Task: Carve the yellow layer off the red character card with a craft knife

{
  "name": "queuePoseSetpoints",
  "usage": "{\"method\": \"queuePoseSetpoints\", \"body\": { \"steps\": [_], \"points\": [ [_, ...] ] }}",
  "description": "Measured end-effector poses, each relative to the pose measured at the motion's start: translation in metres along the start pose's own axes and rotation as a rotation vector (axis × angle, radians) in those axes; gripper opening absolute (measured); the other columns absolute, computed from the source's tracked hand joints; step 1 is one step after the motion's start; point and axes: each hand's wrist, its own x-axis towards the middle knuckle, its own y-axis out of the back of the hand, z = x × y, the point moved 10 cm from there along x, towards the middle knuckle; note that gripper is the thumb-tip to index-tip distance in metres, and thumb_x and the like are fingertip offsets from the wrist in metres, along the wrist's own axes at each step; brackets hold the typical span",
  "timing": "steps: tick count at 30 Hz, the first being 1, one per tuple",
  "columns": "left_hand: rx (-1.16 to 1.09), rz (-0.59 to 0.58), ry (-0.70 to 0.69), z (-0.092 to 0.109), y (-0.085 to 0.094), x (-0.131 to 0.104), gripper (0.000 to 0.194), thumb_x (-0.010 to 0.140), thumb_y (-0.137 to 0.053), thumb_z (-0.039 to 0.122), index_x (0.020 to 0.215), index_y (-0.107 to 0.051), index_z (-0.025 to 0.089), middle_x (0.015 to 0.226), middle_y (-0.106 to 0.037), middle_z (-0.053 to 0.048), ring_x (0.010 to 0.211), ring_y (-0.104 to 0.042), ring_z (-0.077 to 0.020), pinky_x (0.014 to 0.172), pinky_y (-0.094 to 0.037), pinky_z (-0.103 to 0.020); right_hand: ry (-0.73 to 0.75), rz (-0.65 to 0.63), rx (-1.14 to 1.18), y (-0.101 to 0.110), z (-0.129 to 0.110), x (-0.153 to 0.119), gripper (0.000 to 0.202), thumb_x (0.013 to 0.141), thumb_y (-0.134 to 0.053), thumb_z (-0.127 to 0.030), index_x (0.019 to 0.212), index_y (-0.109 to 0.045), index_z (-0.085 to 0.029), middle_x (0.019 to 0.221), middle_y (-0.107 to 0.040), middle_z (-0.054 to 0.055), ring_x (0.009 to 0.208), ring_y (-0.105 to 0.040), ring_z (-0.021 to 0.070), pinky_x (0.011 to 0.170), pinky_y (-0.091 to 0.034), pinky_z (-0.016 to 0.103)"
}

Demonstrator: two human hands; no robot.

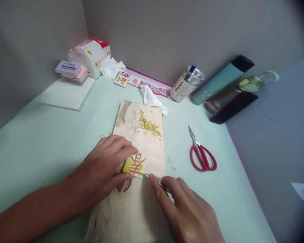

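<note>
A small square carving block point(134, 166), yellow and white with a red-orange character, lies on a wooden board point(153, 158). My left hand point(110, 160) grips the block from its left side, thumb at the near edge and index finger at the far edge. In my right hand point(186, 206) is a slim metal carving knife point(164, 188), its tip touching or very near the block's right near corner. Part of the handle is hidden by my fingers. Yellow-green shavings point(149, 125) are heaped on the far part of the board.
Red-handled scissors point(202, 157) lie right of the board. A crumpled tissue point(152, 99) touches its far end. Behind stand several carved character blocks point(154, 88), a plastic cup point(183, 86), bottles point(221, 82), a dark case point(234, 107), a tissue pack point(91, 55) and stacked blocks point(68, 69).
</note>
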Motion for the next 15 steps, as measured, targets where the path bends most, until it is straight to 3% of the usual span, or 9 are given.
{"method": "queuePoseSetpoints", "body": {
  "steps": [5, 15],
  "points": [
    [-0.008, 0.016, 0.004, 0.000, 0.000, -0.002, 0.037, 0.088, -0.069, 0.016, 0.122, -0.057, 0.025, 0.119, -0.061, -0.003, 0.114, -0.052, -0.0261, 0.096, -0.039, -0.041, 0.014, 0.007, -0.047, -0.012, -0.005, -0.011, 0.038, 0.097, -0.043, -0.009, 0.130, -0.062, -0.005, 0.099, -0.074, 0.013, 0.072, -0.067, 0.0159, 0.057, -0.055, 0.022],
    [0.019, 0.008, 0.027, 0.000, 0.000, -0.001, 0.037, 0.086, -0.072, 0.017, 0.119, -0.055, 0.024, 0.115, -0.058, -0.003, 0.109, -0.051, -0.0272, 0.091, -0.039, -0.043, -0.206, 0.097, -0.042, -0.017, -0.004, -0.023, 0.037, 0.100, -0.042, -0.008, 0.131, -0.062, -0.012, 0.104, -0.074, 0.012, 0.081, -0.069, 0.0180, 0.062, -0.053, 0.026]
  ]
}}
